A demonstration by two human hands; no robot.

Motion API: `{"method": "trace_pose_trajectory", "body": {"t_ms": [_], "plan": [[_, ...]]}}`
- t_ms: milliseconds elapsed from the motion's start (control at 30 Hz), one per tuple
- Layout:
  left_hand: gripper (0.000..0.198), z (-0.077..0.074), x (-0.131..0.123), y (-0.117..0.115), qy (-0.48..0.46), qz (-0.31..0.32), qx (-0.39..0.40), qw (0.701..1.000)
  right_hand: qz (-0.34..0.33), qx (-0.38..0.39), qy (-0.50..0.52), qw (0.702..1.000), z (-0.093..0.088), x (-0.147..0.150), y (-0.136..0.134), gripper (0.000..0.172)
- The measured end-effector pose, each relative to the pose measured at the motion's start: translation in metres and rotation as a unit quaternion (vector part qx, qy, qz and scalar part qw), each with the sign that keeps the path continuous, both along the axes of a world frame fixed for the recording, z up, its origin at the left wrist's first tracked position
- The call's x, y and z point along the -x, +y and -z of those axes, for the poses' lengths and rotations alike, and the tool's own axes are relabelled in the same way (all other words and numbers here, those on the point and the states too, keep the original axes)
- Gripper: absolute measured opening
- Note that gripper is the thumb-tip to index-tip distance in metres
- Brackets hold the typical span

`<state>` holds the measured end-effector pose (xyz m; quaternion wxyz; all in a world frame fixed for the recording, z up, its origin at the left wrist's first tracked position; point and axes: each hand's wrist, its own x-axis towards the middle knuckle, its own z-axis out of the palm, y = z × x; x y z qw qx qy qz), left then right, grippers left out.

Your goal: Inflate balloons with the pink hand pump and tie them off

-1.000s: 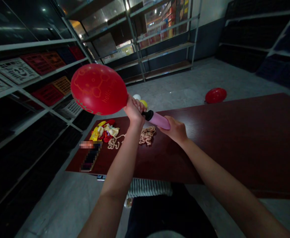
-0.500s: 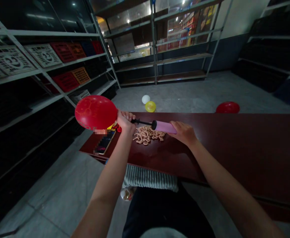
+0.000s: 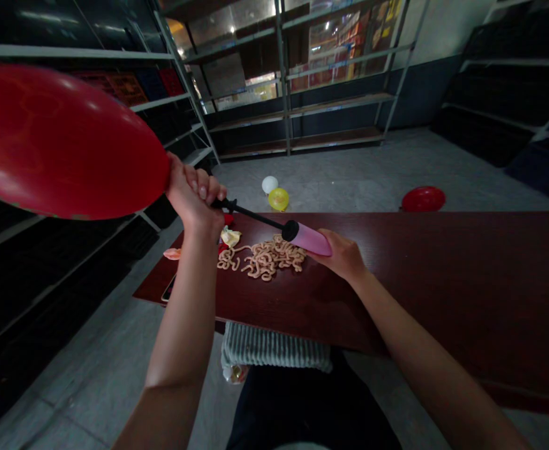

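Observation:
My left hand (image 3: 196, 190) is closed around the neck of a large inflated red balloon (image 3: 68, 144) and the black end of a balloon pump. The join between balloon and pump is hidden in my fingers. My right hand (image 3: 342, 253) grips the pump's pink barrel (image 3: 312, 239). Between the hands, the black rod (image 3: 258, 217) is drawn well out of the barrel, slanting down to the right. Beneath it, a pile of beige, squiggly pieces (image 3: 274, 257) lies on the dark red-brown table (image 3: 419, 269).
Limp balloons, one pale yellow (image 3: 230, 236) and one orange (image 3: 172, 254), lie near the table's left end. A phone (image 3: 168, 289) is mostly behind my left forearm. White (image 3: 269, 184), yellow (image 3: 279, 199) and red balloons (image 3: 423, 199) rest on the floor beyond. Metal shelves (image 3: 284, 81) stand behind.
The red balloon has grown much larger in view. My left hand has moved left and up, drawing more rod out of the barrel. My right hand keeps its grip.

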<state>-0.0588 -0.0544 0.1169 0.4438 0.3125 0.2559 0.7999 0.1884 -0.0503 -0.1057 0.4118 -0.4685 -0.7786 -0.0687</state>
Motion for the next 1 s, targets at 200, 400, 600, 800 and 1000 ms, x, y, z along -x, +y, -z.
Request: {"method": "trace_pose_trajectory", "body": {"t_ms": [200, 400, 600, 800, 1000], "plan": [[0.054, -0.037, -0.060, 0.018, 0.050, 0.038, -0.015, 0.998, 0.026, 0.035, 0.086, 0.995, -0.002, -0.004, -0.007, 0.050], [0.057, -0.011, -0.118, 0.048, 0.080, 0.078, -0.032, 0.993, 0.074, 0.060, 0.124, 0.988, 0.001, -0.011, -0.004, 0.051], [0.059, 0.051, -0.158, 0.060, 0.078, 0.088, 0.054, 0.992, 0.121, 0.075, 0.130, 0.981, 0.006, -0.006, -0.002, 0.051], [0.058, 0.078, -0.134, 0.066, 0.015, 0.081, 0.086, 0.993, 0.116, 0.049, 0.070, 0.990, 0.005, -0.007, -0.003, 0.050], [0.060, 0.090, -0.085, 0.057, -0.063, 0.062, 0.105, 0.991, 0.086, -0.004, -0.002, 0.996, 0.003, 0.000, -0.002, 0.046]]}}
